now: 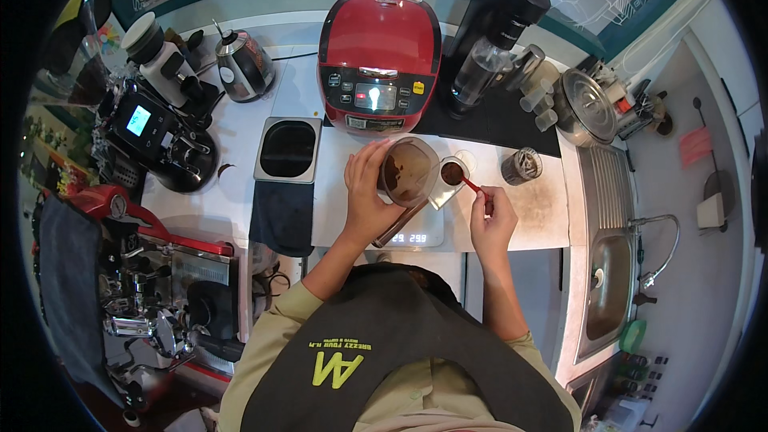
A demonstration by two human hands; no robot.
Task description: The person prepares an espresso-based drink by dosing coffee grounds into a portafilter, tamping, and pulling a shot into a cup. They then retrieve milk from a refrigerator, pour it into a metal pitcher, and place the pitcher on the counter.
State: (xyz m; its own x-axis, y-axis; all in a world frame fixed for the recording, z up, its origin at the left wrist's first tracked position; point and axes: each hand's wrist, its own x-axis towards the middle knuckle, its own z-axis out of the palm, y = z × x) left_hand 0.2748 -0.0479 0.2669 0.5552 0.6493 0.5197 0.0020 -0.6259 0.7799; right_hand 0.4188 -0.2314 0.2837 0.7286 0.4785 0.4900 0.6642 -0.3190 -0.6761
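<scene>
My left hand (pixel 367 189) grips a clear plastic cup (pixel 420 159), tilted, with brown powder clinging inside. In my right hand (pixel 494 216) is a thin red-handled spoon (pixel 474 184). Its far end reaches dark brown powder (pixel 451 173) in a small round silver vessel, just right of the cup. Below the cup, a brown handle (pixel 402 225) slants across a white digital scale (pixel 431 239) with a lit readout; the cup hides where the handle joins the vessel.
A red multicooker (pixel 379 54) stands behind my hands. To the right are a glass jar (pixel 521 166) and a steel sink (pixel 609 294). At left are a black-lined metal tray (pixel 288 150), a dark cloth (pixel 281 216), a coffee grinder (pixel 162 138) and an espresso machine (pixel 201 270).
</scene>
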